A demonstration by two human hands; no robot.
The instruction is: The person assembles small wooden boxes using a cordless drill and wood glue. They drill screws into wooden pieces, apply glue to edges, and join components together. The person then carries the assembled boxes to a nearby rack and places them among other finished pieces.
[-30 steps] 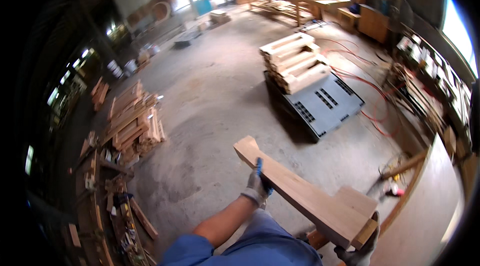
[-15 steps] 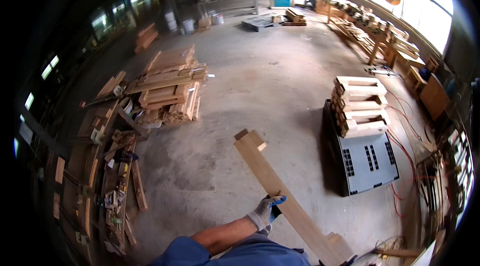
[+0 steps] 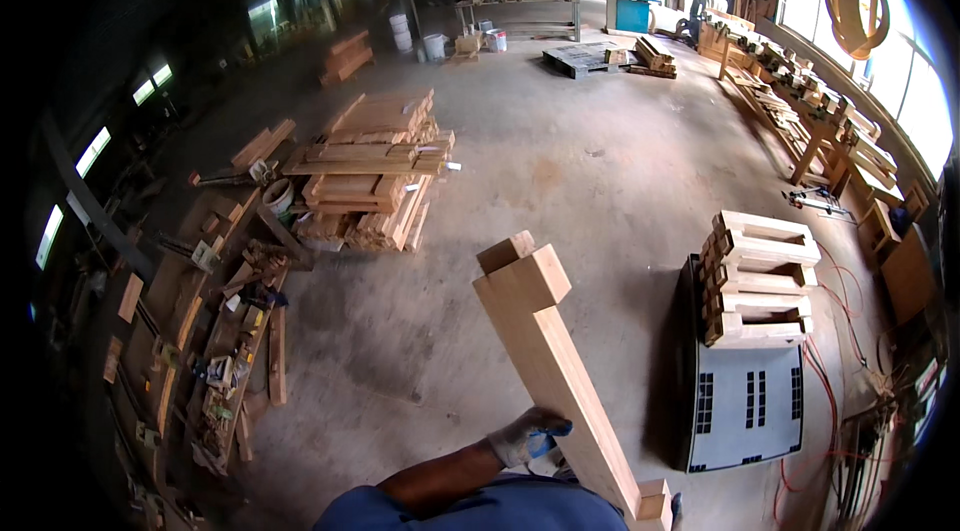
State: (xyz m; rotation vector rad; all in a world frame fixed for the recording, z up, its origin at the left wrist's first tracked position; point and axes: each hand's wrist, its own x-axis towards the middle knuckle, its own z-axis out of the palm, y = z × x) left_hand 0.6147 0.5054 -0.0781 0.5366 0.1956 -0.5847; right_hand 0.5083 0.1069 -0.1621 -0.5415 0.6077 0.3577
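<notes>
In front of my body is a long wooden beam (image 3: 560, 381) with short blocks at both ends. Its far end is raised and points away from me, slightly left. My left hand (image 3: 525, 436), in a grey and blue work glove, grips the beam's left edge nearer its lower end. Beside the block at the near right end, only a dark bluish sliver shows, perhaps my right hand (image 3: 677, 507); its fingers are hidden behind the wood.
At the right, a stack of wooden frames (image 3: 760, 276) stands on a grey plastic pallet (image 3: 745, 411), with red hoses (image 3: 822, 381) beyond. Stacked boards (image 3: 380, 171) lie on the left, behind a cluttered workbench (image 3: 225, 361). Clamp benches (image 3: 800, 91) line the windows.
The beam has turned and its far end has risen, so its side face shows more. My left hand still holds it. The view has shifted left, moving the surroundings rightward.
</notes>
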